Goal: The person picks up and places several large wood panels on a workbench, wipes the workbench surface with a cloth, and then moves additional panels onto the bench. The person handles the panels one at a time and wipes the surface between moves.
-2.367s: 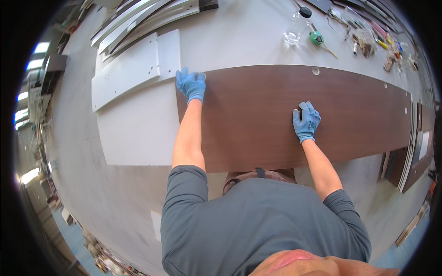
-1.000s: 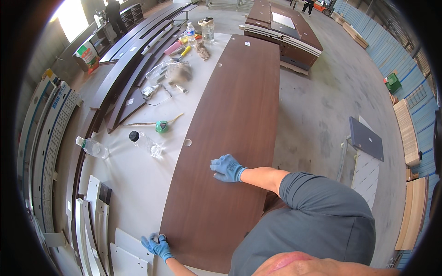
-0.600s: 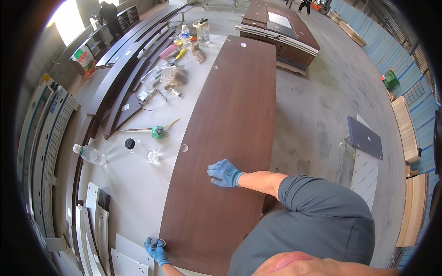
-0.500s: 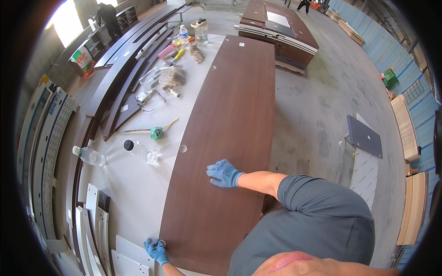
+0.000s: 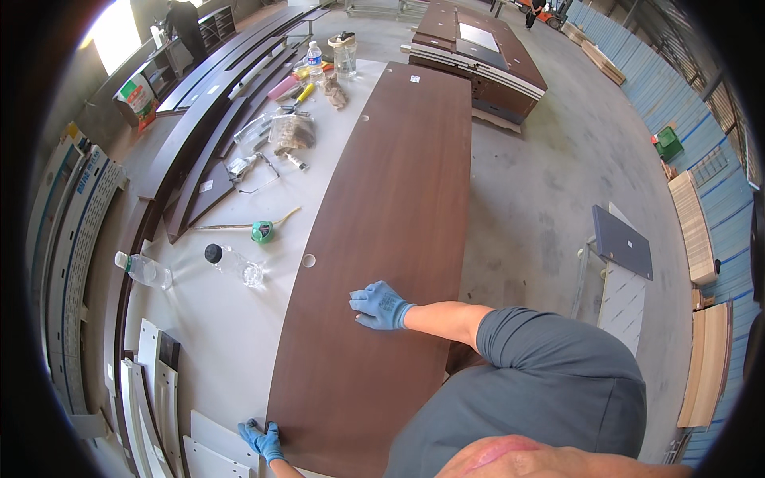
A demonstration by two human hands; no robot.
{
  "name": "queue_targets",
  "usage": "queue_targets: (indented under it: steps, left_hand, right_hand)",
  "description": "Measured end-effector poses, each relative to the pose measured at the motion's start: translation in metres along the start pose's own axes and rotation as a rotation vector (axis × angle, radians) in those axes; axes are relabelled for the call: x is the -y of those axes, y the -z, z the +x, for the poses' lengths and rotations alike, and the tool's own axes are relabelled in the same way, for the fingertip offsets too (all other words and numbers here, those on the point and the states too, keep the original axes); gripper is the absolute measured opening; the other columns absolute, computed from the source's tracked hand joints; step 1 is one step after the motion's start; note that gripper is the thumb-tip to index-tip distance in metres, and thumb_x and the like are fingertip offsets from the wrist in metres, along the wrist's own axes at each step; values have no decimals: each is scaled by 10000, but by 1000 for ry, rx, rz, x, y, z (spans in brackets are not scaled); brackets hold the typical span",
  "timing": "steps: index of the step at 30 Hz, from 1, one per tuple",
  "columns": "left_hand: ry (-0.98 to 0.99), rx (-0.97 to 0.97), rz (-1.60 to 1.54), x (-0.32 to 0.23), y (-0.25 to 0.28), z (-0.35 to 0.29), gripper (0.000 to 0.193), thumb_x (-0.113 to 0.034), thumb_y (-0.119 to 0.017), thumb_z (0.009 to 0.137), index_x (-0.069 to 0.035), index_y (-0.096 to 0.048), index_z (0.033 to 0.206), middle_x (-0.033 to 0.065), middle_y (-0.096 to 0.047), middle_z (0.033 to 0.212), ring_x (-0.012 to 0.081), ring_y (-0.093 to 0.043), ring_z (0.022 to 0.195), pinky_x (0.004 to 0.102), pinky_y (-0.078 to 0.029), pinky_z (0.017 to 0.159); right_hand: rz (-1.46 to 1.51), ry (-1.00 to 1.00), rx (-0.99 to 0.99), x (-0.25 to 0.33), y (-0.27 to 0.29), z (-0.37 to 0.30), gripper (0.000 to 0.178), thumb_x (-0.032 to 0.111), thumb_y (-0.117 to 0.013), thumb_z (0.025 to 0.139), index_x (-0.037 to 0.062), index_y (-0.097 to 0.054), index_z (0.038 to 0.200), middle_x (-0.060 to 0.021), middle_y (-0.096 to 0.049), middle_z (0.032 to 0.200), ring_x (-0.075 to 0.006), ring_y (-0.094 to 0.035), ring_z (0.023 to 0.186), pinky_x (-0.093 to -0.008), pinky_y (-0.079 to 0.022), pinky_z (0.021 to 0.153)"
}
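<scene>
A long dark brown panel (image 5: 382, 183) lies on the pale work table, with round holes (image 5: 309, 260) along its left edge. My right hand (image 5: 379, 306), in a blue glove, lies on the middle of the panel. Its fingers are loosely bent and seem to hold nothing. Near the bottom, my left hand (image 5: 261, 440), also gloved in blue, touches the panel's left edge at the near corner. The fingers there are apart, one of them over the panel's rim. Whatever lies beneath that fingertip is hidden.
Left of the panel are a green tape measure (image 5: 262, 232), clear bottles (image 5: 233, 265), a bag of small parts (image 5: 292, 131) and yellow-handled tools (image 5: 305, 93). White metal strips (image 5: 150, 382) lie near left. Stacked brown panels (image 5: 478, 64) stand beyond; a dark panel (image 5: 621, 241) is at right.
The view has shifted slightly, moving the scene a little left. My left fingers have spread and now cover the round spot at the panel's edge. My right hand stays on the panel.
</scene>
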State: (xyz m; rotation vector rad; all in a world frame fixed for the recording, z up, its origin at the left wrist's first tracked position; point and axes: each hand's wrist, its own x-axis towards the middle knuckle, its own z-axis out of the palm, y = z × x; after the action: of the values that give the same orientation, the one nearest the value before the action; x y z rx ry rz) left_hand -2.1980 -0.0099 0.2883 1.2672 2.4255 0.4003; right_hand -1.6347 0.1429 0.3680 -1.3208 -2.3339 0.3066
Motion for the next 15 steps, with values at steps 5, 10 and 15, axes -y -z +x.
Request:
queue_targets:
  steps: [5,10,15]
  left_hand:
    - [-65,-42,0,4,-5,-6,766,-145,-887,757,-34,-560,1441,216,-328,1692,368,-371,1541,414,-356,1249]
    - [-75,-60,213,6,-14,-18,706,-209,-803,879,-77,-522,1513,201,-320,1716,386,-286,1590,451,-275,1295]
    - [-127,-78,201,2,-8,-19,666,-203,-774,906,-73,-534,1513,198,-338,1711,397,-298,1584,482,-277,1290]
  right_hand:
    - [-6,-8,19,0,3,1,185,250,-723,859,110,-630,937,-56,-643,965,-292,-665,749,-448,-502,666]
    - [-3,9,-24,-1,3,0,166,242,-715,858,113,-622,904,-52,-625,932,-283,-657,736,-442,-495,654]
    - [-11,-4,4,0,3,-2,175,263,-706,880,112,-628,921,-53,-632,968,-287,-670,785,-451,-501,688]
